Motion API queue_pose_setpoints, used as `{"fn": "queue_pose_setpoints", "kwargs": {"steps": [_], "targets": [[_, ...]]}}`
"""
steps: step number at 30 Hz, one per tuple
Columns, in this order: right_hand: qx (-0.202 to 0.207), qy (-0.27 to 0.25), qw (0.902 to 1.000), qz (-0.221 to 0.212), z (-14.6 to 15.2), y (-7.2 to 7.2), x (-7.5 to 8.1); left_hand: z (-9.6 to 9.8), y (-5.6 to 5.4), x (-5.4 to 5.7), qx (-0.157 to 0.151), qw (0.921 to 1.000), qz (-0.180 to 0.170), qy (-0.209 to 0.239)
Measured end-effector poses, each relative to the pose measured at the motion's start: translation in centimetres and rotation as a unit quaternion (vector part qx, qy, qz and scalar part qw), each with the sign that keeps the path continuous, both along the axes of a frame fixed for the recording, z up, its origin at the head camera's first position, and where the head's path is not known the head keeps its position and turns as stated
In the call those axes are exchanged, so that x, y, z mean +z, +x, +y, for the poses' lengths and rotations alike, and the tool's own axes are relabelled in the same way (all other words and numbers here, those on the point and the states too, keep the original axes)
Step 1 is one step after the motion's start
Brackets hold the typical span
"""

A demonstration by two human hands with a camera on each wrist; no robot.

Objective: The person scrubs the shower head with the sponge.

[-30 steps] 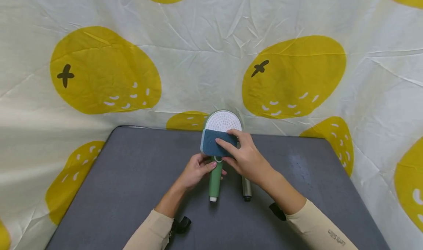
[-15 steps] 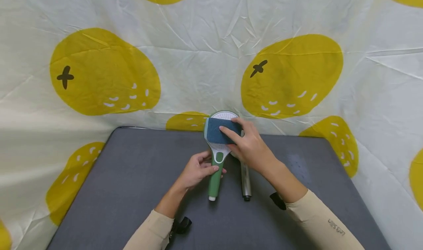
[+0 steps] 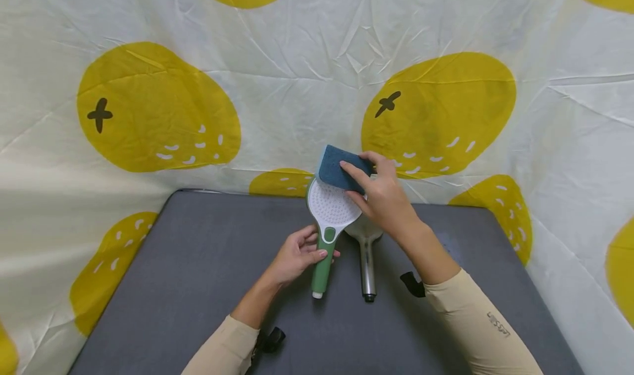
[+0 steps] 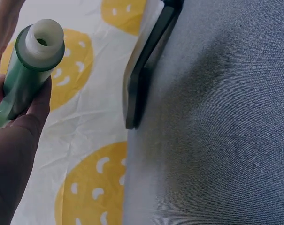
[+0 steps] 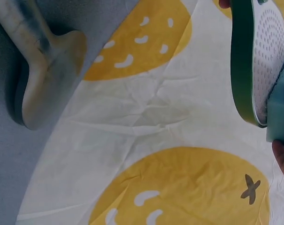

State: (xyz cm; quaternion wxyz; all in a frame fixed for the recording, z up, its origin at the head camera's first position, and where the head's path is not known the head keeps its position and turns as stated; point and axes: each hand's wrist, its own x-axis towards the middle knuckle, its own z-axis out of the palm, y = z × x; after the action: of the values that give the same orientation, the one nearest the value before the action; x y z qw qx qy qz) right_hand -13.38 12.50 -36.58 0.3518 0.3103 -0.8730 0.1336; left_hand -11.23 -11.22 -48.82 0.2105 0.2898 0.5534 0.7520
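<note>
My left hand (image 3: pixel 295 256) grips the handle of a green shower head (image 3: pixel 334 204), thumb across its front. The head's white nozzle face is turned toward me and the handle points down. In the left wrist view the handle's white threaded end (image 4: pixel 44 40) shows. My right hand (image 3: pixel 388 199) pinches a blue sponge (image 3: pixel 343 168) at the top edge of the nozzle face. From the right wrist view, the sponge's light side (image 5: pixel 275 115) touches the nozzle face near its rim. Behind my right hand, a metallic shower head (image 3: pixel 367 259) lies on the table, its upper part partly hidden.
The dark grey table (image 3: pixel 213 287) reaches back to a white curtain (image 3: pixel 292 110) printed with large yellow fruit shapes. Dark wrist camera mounts (image 3: pixel 273 339) sit at both forearms, low over the table.
My right hand has moved the sponge upward across the nozzle face, from its lower half to its top edge, uncovering most of it. The left hand has kept its grip almost in place.
</note>
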Motion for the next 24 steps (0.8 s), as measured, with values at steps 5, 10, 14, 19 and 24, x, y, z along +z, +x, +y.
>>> {"fn": "queue_pose_setpoints", "kwargs": {"steps": [5, 10, 14, 19, 24], "targets": [[0.005, 0.007, 0.9999, 0.011, -0.1, -0.1, -0.6, 0.2, -0.1, -0.2, 0.014, 0.9998, 0.012, 0.007], [0.035, 0.015, 0.9992, 0.014, -0.6, 0.1, -1.7, 0.5, -0.3, -0.1, 0.030, 0.9994, -0.004, 0.015], [0.048, 0.014, 0.9987, 0.010, -1.2, 0.7, -2.7, 0.5, -0.4, 0.1, 0.047, 0.9988, -0.006, 0.015], [0.051, 0.024, 0.9984, 0.002, -1.6, 1.7, -4.0, 0.5, -0.6, 0.0, 0.059, 0.9979, 0.023, 0.018], [0.060, 0.035, 0.9976, 0.002, -1.9, 2.4, -4.5, 0.4, -0.5, -0.1, 0.057, 0.9976, 0.029, 0.024]]}}
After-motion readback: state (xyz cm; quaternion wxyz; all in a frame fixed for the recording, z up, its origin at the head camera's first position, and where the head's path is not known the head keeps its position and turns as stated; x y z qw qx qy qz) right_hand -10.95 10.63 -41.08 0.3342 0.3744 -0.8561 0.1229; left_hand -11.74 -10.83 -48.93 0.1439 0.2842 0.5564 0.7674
